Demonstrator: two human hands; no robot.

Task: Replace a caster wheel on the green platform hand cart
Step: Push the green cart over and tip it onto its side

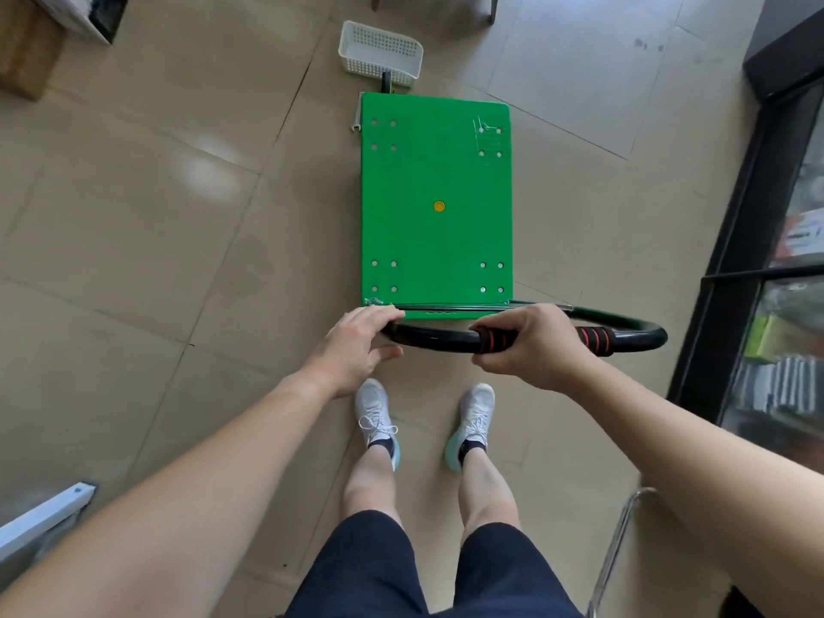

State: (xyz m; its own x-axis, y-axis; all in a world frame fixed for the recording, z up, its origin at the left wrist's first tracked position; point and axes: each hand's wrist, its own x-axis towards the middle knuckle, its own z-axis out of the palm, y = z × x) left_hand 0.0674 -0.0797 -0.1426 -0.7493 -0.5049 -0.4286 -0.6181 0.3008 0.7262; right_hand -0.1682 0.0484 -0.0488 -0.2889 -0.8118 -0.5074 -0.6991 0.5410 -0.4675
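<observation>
The green flat-decked platform hand cart (434, 243) stands right way up on the beige tiled floor (178, 260), straight out in front of the person's feet. Its long axis runs directly away from them. Its black tubular steel handle (439, 340) rises at the near edge, and both hands are on it. The left hand (356, 345) sits at the handle's left bend, fingers laid over the top of the tube and thumb tucked beneath. The right hand (530, 345) is nearer the middle of the bar, clenched firmly round a red-and-black foam sleeve (495, 341).

No caster wheel can be seen from here; all of them are under the deck. Only clusters of four bolt heads near each corner show where they mount. The cluster at the far right corner (489, 142) has pale scuffing round it, so that may be the bad one, though I can't be sure.

So the work lies below and beyond the hands. I'd judge the cart needs tipping or turning over about the near edge, both hands sharing the lift.

A white perforated plastic basket (379, 60) lies just past the far edge, a dark-handled tool (386, 81) poking out of it.
</observation>
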